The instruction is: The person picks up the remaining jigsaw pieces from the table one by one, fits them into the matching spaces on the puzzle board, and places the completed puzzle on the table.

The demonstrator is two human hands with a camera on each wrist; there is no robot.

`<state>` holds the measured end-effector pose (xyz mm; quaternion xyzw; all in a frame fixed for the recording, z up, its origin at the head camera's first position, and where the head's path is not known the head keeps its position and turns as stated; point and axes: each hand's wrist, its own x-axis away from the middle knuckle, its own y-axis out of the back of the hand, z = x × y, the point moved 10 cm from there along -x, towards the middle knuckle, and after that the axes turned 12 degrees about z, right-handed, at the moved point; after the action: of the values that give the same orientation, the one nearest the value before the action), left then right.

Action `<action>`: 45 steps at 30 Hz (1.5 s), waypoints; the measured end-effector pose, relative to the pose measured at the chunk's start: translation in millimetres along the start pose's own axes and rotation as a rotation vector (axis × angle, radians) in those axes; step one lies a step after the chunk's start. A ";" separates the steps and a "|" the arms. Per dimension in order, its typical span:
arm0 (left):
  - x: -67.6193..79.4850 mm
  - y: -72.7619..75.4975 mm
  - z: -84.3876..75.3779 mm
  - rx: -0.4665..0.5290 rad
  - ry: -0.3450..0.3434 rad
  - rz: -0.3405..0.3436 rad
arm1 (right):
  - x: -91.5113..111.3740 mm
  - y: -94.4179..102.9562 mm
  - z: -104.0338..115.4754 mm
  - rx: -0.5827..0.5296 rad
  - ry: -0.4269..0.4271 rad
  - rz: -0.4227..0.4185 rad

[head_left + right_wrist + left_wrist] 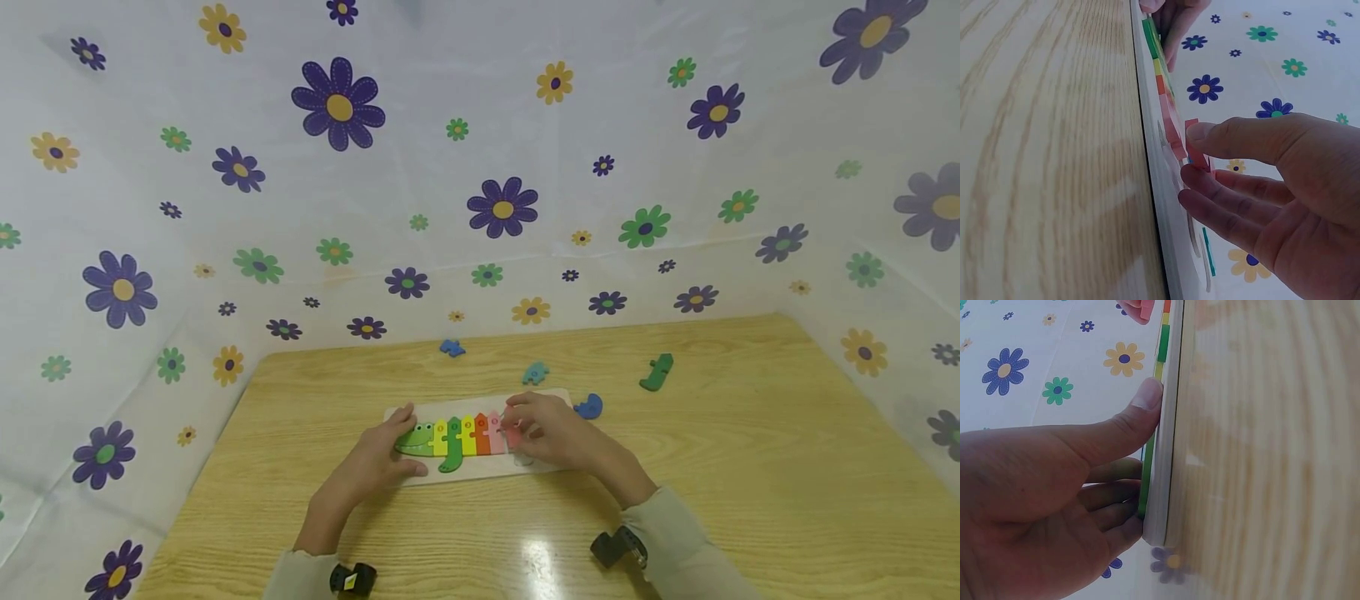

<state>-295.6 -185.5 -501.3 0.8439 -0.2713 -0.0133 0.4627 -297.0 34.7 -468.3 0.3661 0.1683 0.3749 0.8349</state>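
Note:
A wooden crocodile puzzle board [480, 469] lies on the table in the head view. Along it run a green head piece [417, 442] with eyes, then yellow, green, yellow, orange and pink numbered pieces. My left hand [372, 454] holds the board's left end, its thumb at the near edge and its fingers around the end beside the head. Over the right part of the board, my right hand [557, 429] pinches a pinkish-red puzzle piece [1195, 145] between thumb and fingers. In the right wrist view this piece stands tilted, just beyond the pink piece [1171, 124].
Loose pieces lie behind and right of the board: a blue one [452, 348], a teal one [536, 372], a dark blue one [590, 407] and a green leg-shaped one [657, 372]. A flower-patterned white curtain [420, 167] surrounds the wooden table [750, 433].

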 end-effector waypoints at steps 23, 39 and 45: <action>-0.5 -0.3 -3.2 -0.007 0.002 -0.002 | -2.2 -5.1 4.1 0.176 -0.019 -0.023; -2.1 -1.1 -1.1 -0.010 0.009 0.008 | -5.2 -9.5 3.3 0.201 -0.031 -0.015; -1.3 -0.8 -0.2 -0.016 0.009 0.001 | -8.6 -12.1 -1.5 0.183 -0.065 0.003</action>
<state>-296.3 -184.4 -502.1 0.8400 -0.2696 -0.0113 0.4707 -297.4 23.6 -478.1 0.4532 0.1741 0.3471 0.8024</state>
